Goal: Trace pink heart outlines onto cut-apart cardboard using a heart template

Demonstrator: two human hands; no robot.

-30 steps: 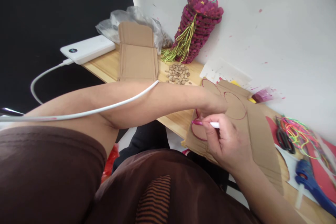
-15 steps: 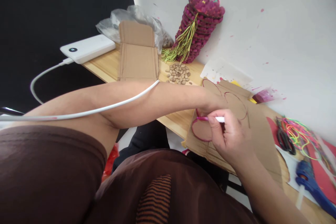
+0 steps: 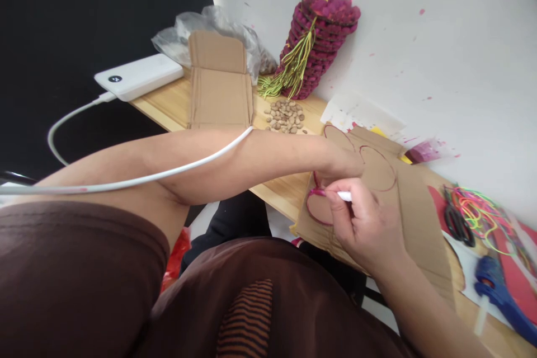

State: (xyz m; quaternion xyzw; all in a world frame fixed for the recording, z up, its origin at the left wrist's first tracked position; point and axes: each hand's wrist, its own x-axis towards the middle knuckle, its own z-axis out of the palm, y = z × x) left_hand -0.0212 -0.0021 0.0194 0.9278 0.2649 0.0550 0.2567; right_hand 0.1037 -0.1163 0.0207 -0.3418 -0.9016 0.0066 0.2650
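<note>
In my right hand [image 3: 367,221] a slim marker [image 3: 344,196], with a white end and a magenta front part, is pinched between thumb and fingers. Its magenta end lies at the upper line of an oval drawn on a flat sheet of brown cardboard [image 3: 419,235]. My left hand [image 3: 344,163] rests on the same cardboard just beyond the marker, its fingers turned out of sight. Several dark red rounded outlines mark the cardboard; my hands partly cover some of them.
A smaller cardboard piece [image 3: 221,95], a pile of seed-like pieces [image 3: 286,116] and a purple tasselled ornament [image 3: 321,39] stand farther back. A power bank [image 3: 140,77] sits left, its white cable [image 3: 168,170] crossing my left arm. Black scissors [image 3: 459,225], coloured cords [image 3: 482,212] and a blue glue gun [image 3: 499,291] lie right.
My right hand has shifted slightly left with the marker, whose magenta end is now farther along the oval's upper line. The left hand stays on the cardboard.
</note>
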